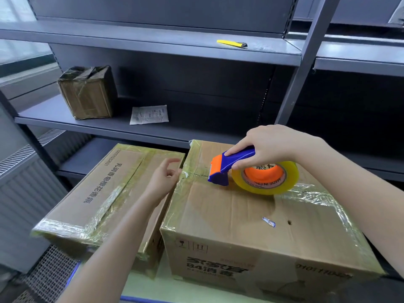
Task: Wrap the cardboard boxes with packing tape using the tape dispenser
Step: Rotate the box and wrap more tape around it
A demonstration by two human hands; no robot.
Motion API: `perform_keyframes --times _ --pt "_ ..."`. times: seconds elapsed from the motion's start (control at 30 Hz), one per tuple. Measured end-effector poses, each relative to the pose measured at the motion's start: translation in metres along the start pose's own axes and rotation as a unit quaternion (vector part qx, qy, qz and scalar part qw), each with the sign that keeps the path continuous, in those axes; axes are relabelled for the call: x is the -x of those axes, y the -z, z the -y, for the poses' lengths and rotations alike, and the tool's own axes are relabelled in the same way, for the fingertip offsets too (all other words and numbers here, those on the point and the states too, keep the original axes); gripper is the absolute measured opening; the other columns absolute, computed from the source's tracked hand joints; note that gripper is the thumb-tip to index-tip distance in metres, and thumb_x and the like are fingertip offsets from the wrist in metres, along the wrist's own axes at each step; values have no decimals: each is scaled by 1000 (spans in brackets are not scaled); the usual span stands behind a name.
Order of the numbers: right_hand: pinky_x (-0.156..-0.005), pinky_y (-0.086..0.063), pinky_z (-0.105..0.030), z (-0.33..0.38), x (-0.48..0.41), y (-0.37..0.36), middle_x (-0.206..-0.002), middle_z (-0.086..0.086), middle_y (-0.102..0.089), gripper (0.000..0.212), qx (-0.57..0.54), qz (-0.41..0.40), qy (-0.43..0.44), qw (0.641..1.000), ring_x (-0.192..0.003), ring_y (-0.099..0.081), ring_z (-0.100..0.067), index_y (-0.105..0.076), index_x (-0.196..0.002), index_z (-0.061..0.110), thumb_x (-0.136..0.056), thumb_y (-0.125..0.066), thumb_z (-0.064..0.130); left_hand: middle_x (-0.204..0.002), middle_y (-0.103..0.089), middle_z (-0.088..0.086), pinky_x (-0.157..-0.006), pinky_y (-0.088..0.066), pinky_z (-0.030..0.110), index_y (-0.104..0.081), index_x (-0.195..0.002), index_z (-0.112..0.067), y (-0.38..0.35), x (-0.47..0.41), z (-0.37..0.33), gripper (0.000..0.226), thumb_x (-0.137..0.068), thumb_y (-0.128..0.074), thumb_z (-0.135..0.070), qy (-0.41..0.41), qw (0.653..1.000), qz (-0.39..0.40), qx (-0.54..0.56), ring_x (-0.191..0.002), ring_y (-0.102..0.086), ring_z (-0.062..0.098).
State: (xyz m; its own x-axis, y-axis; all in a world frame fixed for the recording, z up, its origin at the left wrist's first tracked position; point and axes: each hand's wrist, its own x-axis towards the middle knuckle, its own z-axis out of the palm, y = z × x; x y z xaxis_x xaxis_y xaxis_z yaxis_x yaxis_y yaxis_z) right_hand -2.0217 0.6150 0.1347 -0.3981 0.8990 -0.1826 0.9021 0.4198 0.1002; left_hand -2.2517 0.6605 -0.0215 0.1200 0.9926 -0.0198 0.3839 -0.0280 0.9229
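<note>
Blue-and-orange tape dispenser (220, 171), gripped round its handle by the right hand (273, 147), sits blade-down on top of the large cardboard box (240, 215), near its middle seam. The left hand (164, 178) is at that box's left top edge, fingers loosely curled, holding nothing visible. Step in hand, as judged: laying a strip across the top toward the left edge. The next move likely calls for a steady pull with the tape pressed flat, then a tilt to cut. The flat box (105, 193) just beside it is already taped. Both rest on a pale green bench (148, 287). Behind them, grey metal shelves (54, 114) carry a small taped box (87, 95), a paper sheet (149, 114) and a yellow knife (231, 43).
</note>
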Motion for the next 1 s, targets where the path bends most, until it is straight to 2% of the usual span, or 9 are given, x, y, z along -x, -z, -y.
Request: perform_keyframes --times 0.17,0.37,0.5,0.6,0.67,0.73,0.8,0.87,1.0 --pt "-60 -35 -16 3 -1 -2 -75 28 -31 48 5 -10 -2 1000 -79 -39 -3 -47 -130 50 -85 -46 66 -77 -52 3 -62 -37 28 -46 -127 -13 -5 -2 -1 34 -94 -52 -14 2 998 -36 -56 -65 -46 15" --pt "-59 -34 -15 -1 1 -2 -79 26 -34 49 -19 0 -3 1000 -87 -39 -3 -46 -132 47 -86 -48 63 -102 -56 13 -77 -48 35 -40 -120 -4 0 -3 7 47 -91 -57 -37 149 988 15 -49 -93 -57 26" --pt "-59 -33 -14 -1 1 -3 -83 25 -36 52 -5 -6 1 1000 -88 -39 -3 -45 -133 46 -84 -52 62 -86 -61 4 -72 -48 29 -61 -98 -9 0 8 5 10 -92 -53 -7 -2 997 -47 -59 -83 -58 21" --pt "-61 -36 -14 -2 0 -3 -99 20 -43 53 0 -10 4 1000 -91 -40 -3 -45 -134 44 -85 -52 61 -114 -63 0 -95 -43 25 -67 -112 -10 7 19 -15 37 -91 -40 5 -147 982 -59 -104 -107 -57 13" --pt "-63 -38 -16 -2 0 -3 -103 18 -46 53 7 -17 6 1000 -91 -42 -3 -45 -134 44 -85 -52 62 -137 -47 -5 -107 -23 18 -54 -131 -12 4 31 -30 41 -94 -39 -9 -189 961 46 -195 -130 -38 9" --pt "-67 -42 -20 -1 -2 -4 -108 18 -51 52 15 -26 9 1000 -93 -44 -4 -46 -133 44 -84 -51 63 -155 -22 1 -113 -5 22 -28 -147 -10 -11 42 -39 67 -89 -28 -45 -201 895 140 -372 -144 -12 14" --pt "-72 -45 -23 1 -4 -5 -119 15 -56 53 23 -30 13 999 -100 -50 -7 -47 -133 44 -84 -51 64 -158 -4 7 -117 5 29 -7 -151 -9 -23 46 -38 97 -74 -5 -68 -203 836 137 -491 -146 3 17" --pt "-74 -47 -24 2 -8 -5 -123 15 -57 53 37 -29 15 999 -107 -53 -9 -49 -131 44 -83 -51 65 -158 2 7 -118 5 30 0 -151 -9 -29 46 -36 105 -69 4 -75 -197 833 117 -504 -145 7 15" --pt "-74 -47 -25 7 -14 -6 -122 15 -58 51 58 -28 19 998 -107 -54 -10 -51 -129 45 -82 -53 65 -159 1 4 -119 1 30 1 -151 -12 -30 48 -37 91 -86 -13 -74 -202 827 116 -512 -145 5 13"
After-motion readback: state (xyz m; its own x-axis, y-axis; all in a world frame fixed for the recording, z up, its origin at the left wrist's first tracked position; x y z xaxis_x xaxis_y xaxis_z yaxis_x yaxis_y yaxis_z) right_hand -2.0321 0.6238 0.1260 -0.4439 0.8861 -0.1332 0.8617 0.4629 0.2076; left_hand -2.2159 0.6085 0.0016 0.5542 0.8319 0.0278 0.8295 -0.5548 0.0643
